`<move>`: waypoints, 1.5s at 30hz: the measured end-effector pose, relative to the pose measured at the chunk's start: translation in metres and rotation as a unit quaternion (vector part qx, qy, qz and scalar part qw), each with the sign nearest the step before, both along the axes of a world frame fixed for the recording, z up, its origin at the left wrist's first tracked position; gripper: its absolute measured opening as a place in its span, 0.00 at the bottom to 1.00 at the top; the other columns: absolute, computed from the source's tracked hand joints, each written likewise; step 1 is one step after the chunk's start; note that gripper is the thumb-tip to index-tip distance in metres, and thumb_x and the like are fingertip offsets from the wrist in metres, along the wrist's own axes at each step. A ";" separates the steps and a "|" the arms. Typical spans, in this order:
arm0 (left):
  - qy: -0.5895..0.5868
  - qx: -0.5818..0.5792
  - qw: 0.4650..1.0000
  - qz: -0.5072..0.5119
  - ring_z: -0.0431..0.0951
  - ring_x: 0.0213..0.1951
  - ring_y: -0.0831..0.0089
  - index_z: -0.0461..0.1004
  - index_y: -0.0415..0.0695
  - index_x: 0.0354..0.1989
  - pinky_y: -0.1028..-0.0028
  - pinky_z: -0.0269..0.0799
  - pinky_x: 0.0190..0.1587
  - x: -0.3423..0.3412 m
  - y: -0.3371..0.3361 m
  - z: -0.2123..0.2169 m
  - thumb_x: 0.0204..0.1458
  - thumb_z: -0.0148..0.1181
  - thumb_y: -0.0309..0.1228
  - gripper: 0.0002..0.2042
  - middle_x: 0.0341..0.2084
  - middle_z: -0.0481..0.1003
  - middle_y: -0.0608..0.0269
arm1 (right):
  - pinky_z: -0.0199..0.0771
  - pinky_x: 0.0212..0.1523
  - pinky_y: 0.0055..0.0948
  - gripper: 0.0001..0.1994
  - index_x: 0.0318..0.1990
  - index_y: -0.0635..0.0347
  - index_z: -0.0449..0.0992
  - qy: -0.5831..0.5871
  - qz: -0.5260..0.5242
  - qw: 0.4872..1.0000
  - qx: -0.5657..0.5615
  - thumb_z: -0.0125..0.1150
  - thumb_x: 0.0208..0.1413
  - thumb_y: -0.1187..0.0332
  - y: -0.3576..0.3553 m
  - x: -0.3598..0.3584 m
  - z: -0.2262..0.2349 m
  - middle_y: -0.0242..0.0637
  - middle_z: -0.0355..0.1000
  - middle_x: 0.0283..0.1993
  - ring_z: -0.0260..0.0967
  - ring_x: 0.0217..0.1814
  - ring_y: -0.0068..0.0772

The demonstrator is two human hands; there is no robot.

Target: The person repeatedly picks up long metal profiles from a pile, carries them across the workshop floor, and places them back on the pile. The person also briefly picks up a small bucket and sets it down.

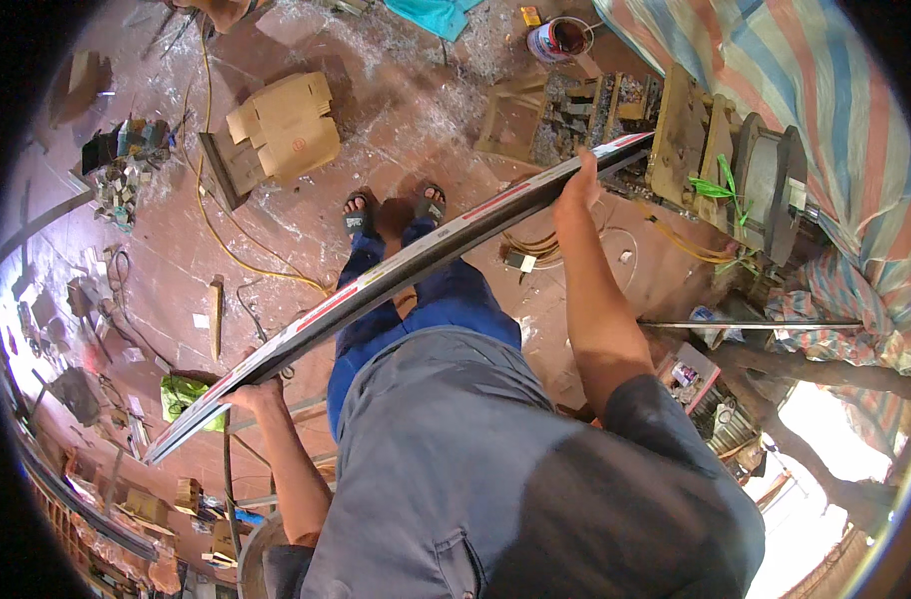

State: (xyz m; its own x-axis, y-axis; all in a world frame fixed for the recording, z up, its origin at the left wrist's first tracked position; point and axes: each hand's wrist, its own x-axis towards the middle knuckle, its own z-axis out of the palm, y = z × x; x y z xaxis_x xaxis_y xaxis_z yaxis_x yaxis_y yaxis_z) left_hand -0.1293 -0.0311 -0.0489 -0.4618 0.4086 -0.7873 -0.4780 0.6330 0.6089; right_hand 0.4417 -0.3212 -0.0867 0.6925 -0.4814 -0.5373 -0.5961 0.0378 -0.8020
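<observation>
A long, dark metal profile bar (416, 258) with a white, red-marked film strip along its upper face slants across my front, low at the left and high at the right. My left hand (256, 396) is closed round it near its lower left end. Toward the far right end, my right hand (577, 188) grips the same bar with the thumb up along its side. The fingers of both hands are partly hidden behind the bar. It is held off the floor, in front of my legs.
A flattened cardboard box (288, 125) lies ahead on the littered floor. A yellow cable (216, 225) snakes along the left. Wooden crates (515, 118) and a large spool (767, 185) stand at the right, by a striped tarp (825, 80). A paint bucket (558, 42) sits farther off.
</observation>
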 end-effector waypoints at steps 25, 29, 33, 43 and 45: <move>0.005 0.037 0.999 0.016 0.74 0.53 0.44 0.65 0.36 0.64 0.39 0.67 0.65 0.000 -0.005 -0.022 0.54 0.19 0.81 0.57 0.51 0.74 0.39 | 0.72 0.57 0.47 0.39 0.55 0.75 0.77 0.078 0.050 0.980 -0.175 0.66 0.51 0.42 0.002 0.004 0.011 0.53 0.77 0.53 0.74 0.52 0.51; -0.005 0.047 0.999 0.014 0.74 0.54 0.44 0.56 0.38 0.74 0.44 0.69 0.64 0.010 -0.003 -0.018 0.57 0.21 0.79 0.55 0.61 0.71 0.40 | 0.74 0.56 0.47 0.39 0.56 0.77 0.75 0.056 -0.005 0.991 -0.125 0.69 0.51 0.45 0.015 -0.001 0.023 0.54 0.77 0.52 0.76 0.50 0.50; 0.014 0.065 0.998 -0.005 0.74 0.57 0.45 0.47 0.45 0.78 0.46 0.69 0.64 0.017 -0.006 -0.008 0.59 0.25 0.77 0.51 0.67 0.65 0.40 | 0.72 0.60 0.45 0.43 0.61 0.75 0.73 0.124 0.055 0.981 -0.142 0.63 0.55 0.39 0.054 -0.011 0.098 0.58 0.77 0.56 0.76 0.54 0.54; -0.012 0.051 0.997 0.052 0.57 0.73 0.43 0.51 0.44 0.79 0.35 0.46 0.73 0.025 -0.004 -0.001 0.59 0.24 0.77 0.53 0.74 0.57 0.45 | 0.72 0.58 0.51 0.37 0.52 0.74 0.80 0.143 0.072 0.952 -0.262 0.65 0.55 0.40 0.043 -0.002 0.085 0.58 0.79 0.55 0.77 0.53 0.57; -0.014 0.050 0.998 0.047 0.54 0.75 0.42 0.48 0.44 0.79 0.35 0.44 0.74 0.013 0.003 -0.014 0.58 0.22 0.78 0.53 0.76 0.55 0.47 | 0.73 0.57 0.50 0.36 0.49 0.74 0.82 0.081 -0.011 0.973 -0.214 0.65 0.55 0.40 0.028 0.000 0.038 0.57 0.80 0.52 0.77 0.52 0.56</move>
State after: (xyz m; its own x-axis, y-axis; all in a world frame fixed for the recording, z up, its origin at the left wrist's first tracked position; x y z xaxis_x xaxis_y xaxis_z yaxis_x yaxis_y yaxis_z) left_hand -0.1159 -0.0281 -0.0629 -0.4807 0.4415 -0.7576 -0.5504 0.5206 0.6527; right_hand 0.4416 -0.2933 -0.0491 0.6025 -0.6987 -0.3858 -0.7192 -0.2657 -0.6419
